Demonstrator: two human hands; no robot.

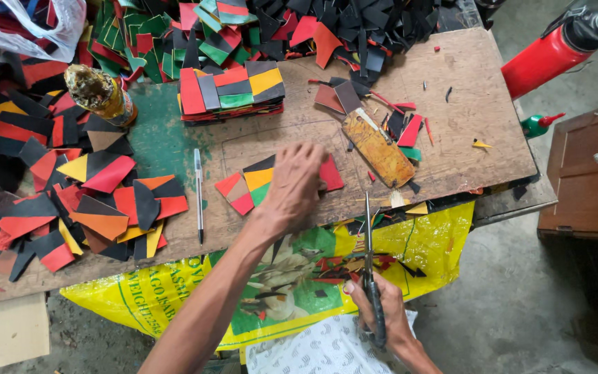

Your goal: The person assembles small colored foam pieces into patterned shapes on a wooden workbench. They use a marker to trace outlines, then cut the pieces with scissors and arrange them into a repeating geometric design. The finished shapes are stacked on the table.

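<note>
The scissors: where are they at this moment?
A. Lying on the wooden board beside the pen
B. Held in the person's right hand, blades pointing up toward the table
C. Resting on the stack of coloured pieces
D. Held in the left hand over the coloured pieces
B: the right hand grips the scissors below the table edge, while the left hand presses on coloured pieces on the board.

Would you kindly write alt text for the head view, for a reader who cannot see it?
A person's left hand presses a multicoloured patchwork piece flat on a wooden table, while the right hand holds scissors off the table's edge. A pen, a neat stack and loose scraps surround it.
</note>
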